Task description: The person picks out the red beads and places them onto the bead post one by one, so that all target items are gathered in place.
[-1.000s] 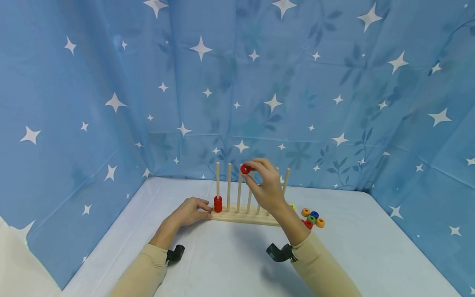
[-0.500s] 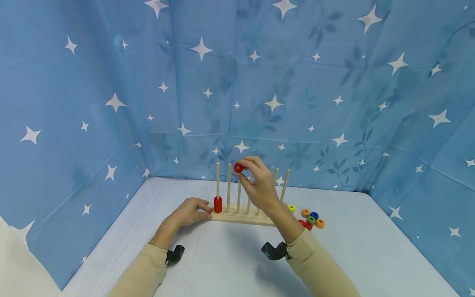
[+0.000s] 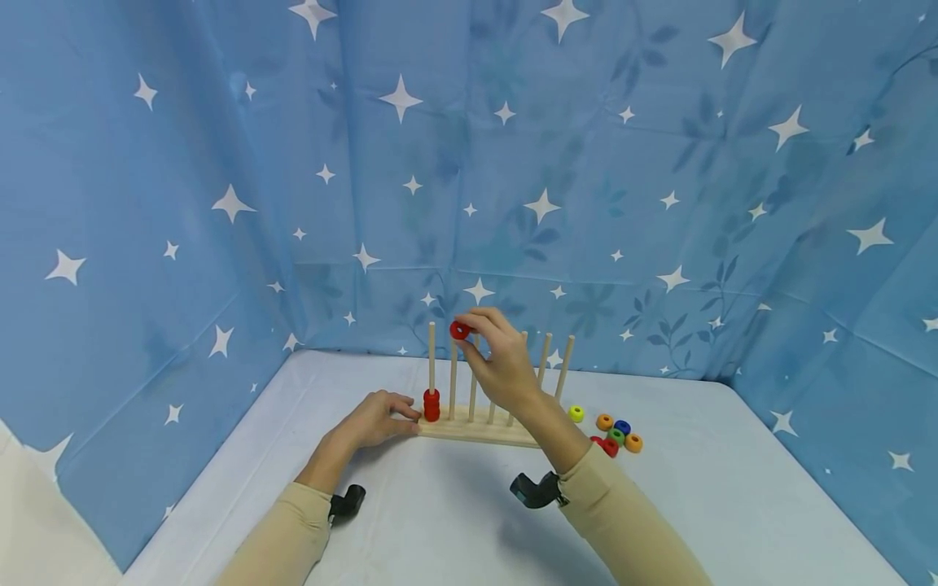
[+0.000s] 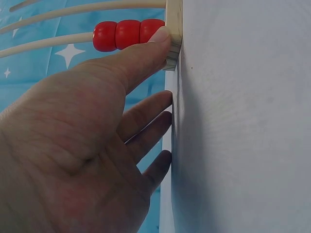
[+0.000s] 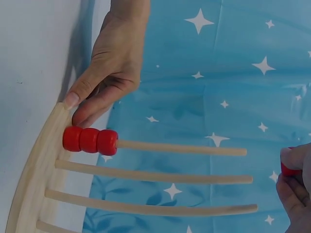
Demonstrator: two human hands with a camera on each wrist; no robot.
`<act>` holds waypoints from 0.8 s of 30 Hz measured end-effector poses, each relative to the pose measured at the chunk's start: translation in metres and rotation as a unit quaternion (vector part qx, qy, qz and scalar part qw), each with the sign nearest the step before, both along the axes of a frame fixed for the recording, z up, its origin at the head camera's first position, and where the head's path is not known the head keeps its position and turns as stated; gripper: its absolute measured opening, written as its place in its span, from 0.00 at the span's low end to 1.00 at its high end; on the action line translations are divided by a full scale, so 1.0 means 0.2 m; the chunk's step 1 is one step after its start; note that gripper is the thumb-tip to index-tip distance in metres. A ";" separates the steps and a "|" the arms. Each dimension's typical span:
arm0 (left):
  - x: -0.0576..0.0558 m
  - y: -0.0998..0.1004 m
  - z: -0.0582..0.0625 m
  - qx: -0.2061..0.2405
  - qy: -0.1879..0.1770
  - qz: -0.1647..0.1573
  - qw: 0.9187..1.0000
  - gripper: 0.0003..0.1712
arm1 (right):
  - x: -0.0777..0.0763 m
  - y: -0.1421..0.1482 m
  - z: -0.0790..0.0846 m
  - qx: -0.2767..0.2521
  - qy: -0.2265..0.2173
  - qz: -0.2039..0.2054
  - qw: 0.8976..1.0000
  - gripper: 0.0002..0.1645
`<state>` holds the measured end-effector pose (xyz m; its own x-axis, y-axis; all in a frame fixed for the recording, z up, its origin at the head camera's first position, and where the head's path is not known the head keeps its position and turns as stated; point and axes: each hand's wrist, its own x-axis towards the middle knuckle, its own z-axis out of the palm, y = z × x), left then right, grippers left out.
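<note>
On the left, a beige sleeve point(image 3: 282, 533) lies over the tabletop point(image 3: 410, 521), with a small black device point(image 3: 347, 502) at its wrist. The left hand point(image 3: 375, 419) holds the left end of a wooden base point(image 3: 472, 432); its grip pinches that end between the thumb, pressed on the corner, and a finger behind, while the other fingers extend loosely to the left of the base. Three red beads point(image 3: 431, 405) sit stacked at the bottom of the leftmost peg point(image 3: 432, 358), just beside this hand. Next stands the second peg point(image 3: 453, 382), bare along its visible length, with further wooden pegs to its right.

At the second peg's top in the head view, a single red bead point(image 3: 454, 332) is held with its hole in sight; the right wrist view shows it apart from the peg tips. The right hand point(image 3: 501, 362) has its grip pinching this bead between thumb and fingertips, its forearm crossing in front of the base. Right of the base lie a yellow bead point(image 3: 576, 418), then a loose cluster: two red ones point(image 3: 611, 450) partly behind the forearm, two orange ones point(image 3: 633, 448), a green one point(image 3: 616, 440) and a blue one point(image 3: 624, 430). A star-patterned blue curtain point(image 3: 645, 228) hangs behind everything.
</note>
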<state>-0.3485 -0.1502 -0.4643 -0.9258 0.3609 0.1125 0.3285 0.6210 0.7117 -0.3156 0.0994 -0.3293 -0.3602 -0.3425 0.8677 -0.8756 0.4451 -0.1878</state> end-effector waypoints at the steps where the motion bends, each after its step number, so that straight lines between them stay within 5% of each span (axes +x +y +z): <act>1: 0.00 0.00 0.00 0.001 -0.002 0.001 1.000 0.12 | 0.00 0.00 0.00 0.001 -0.001 0.000 1.000 0.18; 24: -0.01 0.00 -0.01 -0.006 0.002 0.001 1.000 0.11 | -0.06 -0.08 0.02 0.022 -0.005 -0.013 1.000 0.16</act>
<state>-0.3513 -0.1508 -0.4661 -0.9258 0.3610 0.1121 0.3306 0.6297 0.7030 -0.3268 0.0842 -0.3263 -0.3790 -0.3703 0.8481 -0.8615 0.4759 -0.1772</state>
